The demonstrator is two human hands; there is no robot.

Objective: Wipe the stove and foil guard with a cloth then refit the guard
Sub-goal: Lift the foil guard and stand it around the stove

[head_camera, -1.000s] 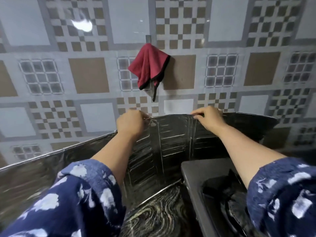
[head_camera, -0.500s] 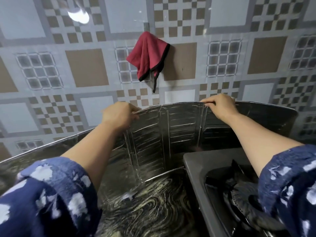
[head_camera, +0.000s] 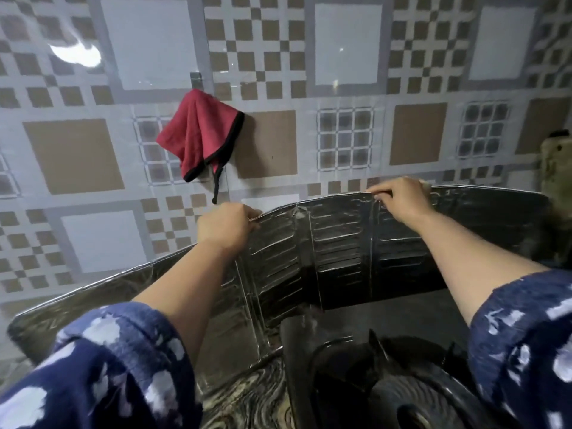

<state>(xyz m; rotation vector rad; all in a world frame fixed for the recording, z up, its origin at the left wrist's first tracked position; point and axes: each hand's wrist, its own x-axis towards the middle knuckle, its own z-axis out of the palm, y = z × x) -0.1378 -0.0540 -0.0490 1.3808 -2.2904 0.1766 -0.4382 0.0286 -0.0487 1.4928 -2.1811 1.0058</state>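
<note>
The silver foil guard (head_camera: 337, 243) stands upright behind and to the left of the dark stove (head_camera: 356, 366), folded in panels along the tiled wall. My left hand (head_camera: 226, 227) grips its top edge left of the middle fold. My right hand (head_camera: 402, 199) pinches the top edge further right. A red cloth (head_camera: 201, 134) with black trim hangs from a hook on the wall above the guard, touched by neither hand.
The patterned tile wall (head_camera: 346, 44) is close behind the guard. A marbled dark countertop (head_camera: 247, 404) shows between guard and stove. The burner grate (head_camera: 402, 394) sits at the bottom right. A dim greenish object (head_camera: 557, 168) stands at the right edge.
Both hands keep hold of the guard's top edge. The hands sit wider apart than a second ago, and more of the stove burner shows now.
</note>
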